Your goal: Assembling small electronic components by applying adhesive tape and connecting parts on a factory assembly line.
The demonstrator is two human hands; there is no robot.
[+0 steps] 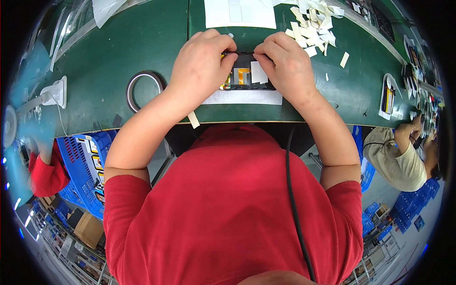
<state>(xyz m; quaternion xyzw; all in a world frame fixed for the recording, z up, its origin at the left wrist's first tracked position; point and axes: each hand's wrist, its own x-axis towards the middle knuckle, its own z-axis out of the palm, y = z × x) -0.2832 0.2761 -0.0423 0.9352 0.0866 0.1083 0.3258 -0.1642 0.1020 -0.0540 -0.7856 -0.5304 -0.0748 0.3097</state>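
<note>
In front of me on the bench lies a flat black electronic assembly (241, 85) with an orange ribbon cable (242, 75) and a white patch (259, 72). Beneath it shows a white sheet (242, 98). At the assembly's far edge, a thin black strip (244, 53) runs between my hands. My left hand (202, 61) pinches its left end, thumb against forefinger, where a bit of yellow shows. My right hand (287, 66) pinches the other end, beside the white patch. The fingertips partly hide both ends.
A roll of dark tape (132, 90) lies left of my forearm. Pale paper strips (313, 26) are heaped at the far right, near a white sheet (240, 14). A white fan (54, 92) stands left. Blue crates (78, 164) are below the bench; a co-worker (396, 159) is at right.
</note>
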